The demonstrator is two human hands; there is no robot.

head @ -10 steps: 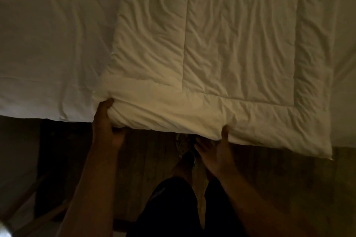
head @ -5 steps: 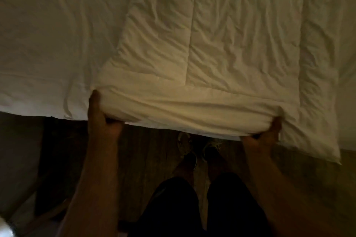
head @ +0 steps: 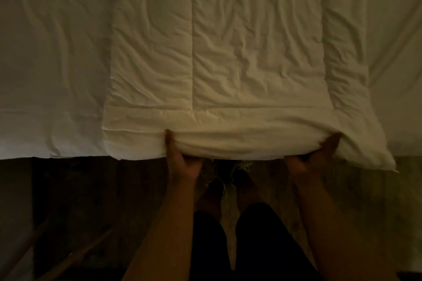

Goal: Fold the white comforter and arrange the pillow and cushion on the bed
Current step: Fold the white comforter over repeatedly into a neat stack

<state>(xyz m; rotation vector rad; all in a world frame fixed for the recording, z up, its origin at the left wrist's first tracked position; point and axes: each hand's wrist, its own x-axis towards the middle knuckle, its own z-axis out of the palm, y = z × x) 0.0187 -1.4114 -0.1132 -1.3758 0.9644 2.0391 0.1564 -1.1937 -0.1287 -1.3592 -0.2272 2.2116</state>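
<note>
The white quilted comforter (head: pixel 246 57) lies folded into a strip running away from me across the bed, its near end at the bed's front edge. My left hand (head: pixel 182 159) grips that near edge from below, thumb on top, a little right of the strip's left side. My right hand (head: pixel 319 155) grips the same edge close to the right corner, which hangs slightly past the mattress. No pillow or cushion shows in this view.
The white bed sheet (head: pixel 52 64) spreads to the left and right of the comforter. Below the bed edge is a dark wooden floor (head: pixel 91 201) with my legs and shoes. Thin wooden legs of some furniture cross the lower left corner (head: pixel 75 255).
My right hand slid right along the comforter's near edge to the right corner. My left hand moved right from the left corner toward the middle. The edge now lies straighter.
</note>
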